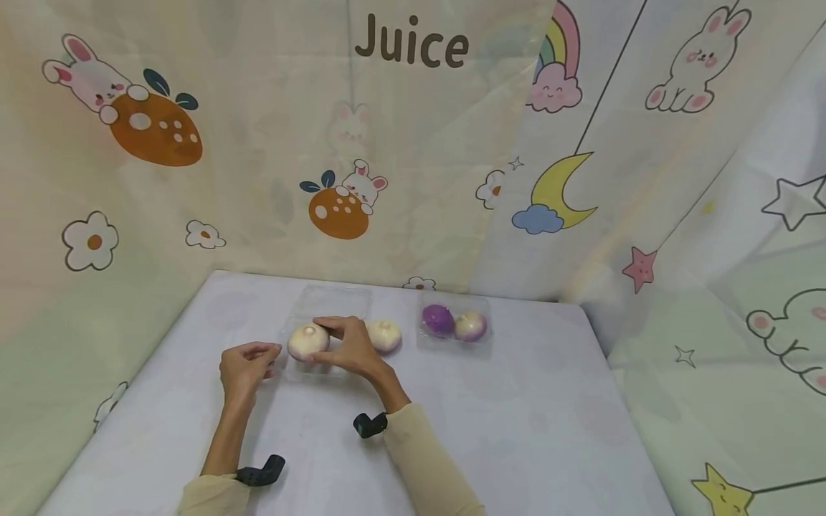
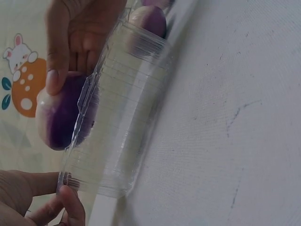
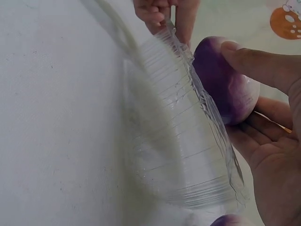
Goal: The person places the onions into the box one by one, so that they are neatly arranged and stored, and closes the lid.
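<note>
My right hand (image 1: pixel 353 347) grips a white-and-purple turnip (image 1: pixel 307 342) between thumb and fingers, over the left side of an open clear plastic box (image 2: pixel 123 117). The turnip's purple lower part (image 3: pixel 216 80) shows in the right wrist view, at the rim of the box. My left hand (image 1: pixel 244 369) pinches the near left edge of that box, as the left wrist view shows. The raised clear lid (image 1: pixel 335 294) stands behind. Just right of my right hand sits a second turnip (image 1: pixel 385 337), partly hidden by the hand.
Farther right, another clear box (image 1: pixel 454 349) holds a purple turnip (image 1: pixel 438 320) and a white-and-purple turnip (image 1: pixel 471 326). A white cloth covers the table (image 1: pixel 516 423). Printed curtains (image 1: pixel 258 129) stand at the back and sides.
</note>
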`<act>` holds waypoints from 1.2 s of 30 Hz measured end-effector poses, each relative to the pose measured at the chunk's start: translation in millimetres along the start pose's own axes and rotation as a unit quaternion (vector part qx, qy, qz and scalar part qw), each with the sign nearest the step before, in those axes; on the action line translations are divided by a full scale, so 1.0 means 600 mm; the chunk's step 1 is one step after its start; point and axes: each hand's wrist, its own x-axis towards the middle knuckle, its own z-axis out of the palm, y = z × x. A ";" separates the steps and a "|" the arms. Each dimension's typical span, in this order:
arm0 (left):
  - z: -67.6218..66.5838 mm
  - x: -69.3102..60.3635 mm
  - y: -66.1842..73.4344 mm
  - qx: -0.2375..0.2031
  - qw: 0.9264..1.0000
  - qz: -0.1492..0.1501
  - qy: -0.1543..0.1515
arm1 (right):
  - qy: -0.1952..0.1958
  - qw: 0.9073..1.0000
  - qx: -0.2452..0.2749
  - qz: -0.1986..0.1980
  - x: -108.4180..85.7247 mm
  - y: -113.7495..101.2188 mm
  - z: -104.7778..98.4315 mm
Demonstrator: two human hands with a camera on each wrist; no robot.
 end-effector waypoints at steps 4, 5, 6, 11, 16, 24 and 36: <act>0.001 0.002 0.001 0.000 1.000 0.001 -0.003 | -0.003 1.000 -0.013 0.012 0.006 0.000 0.002; 0.001 0.002 0.001 0.000 1.000 0.000 -0.003 | -0.003 1.000 -0.015 0.014 0.007 0.000 0.003; 0.001 0.002 0.002 0.002 1.000 0.001 -0.003 | -0.003 1.000 -0.017 0.016 0.008 0.000 0.004; 0.003 0.001 0.004 0.001 1.000 0.003 0.000 | -0.006 0.999 -0.025 0.023 0.011 0.003 0.009; 0.005 -0.001 0.004 0.005 1.000 0.005 -0.003 | -0.015 0.998 -0.046 0.027 0.011 0.005 0.014; 0.005 -0.001 0.005 0.011 1.000 0.008 0.009 | -0.028 0.996 -0.084 0.024 0.018 -0.001 0.018; 0.004 0.004 -0.003 -0.011 1.000 0.009 0.003 | -0.061 0.990 -0.118 0.057 0.030 -0.002 0.024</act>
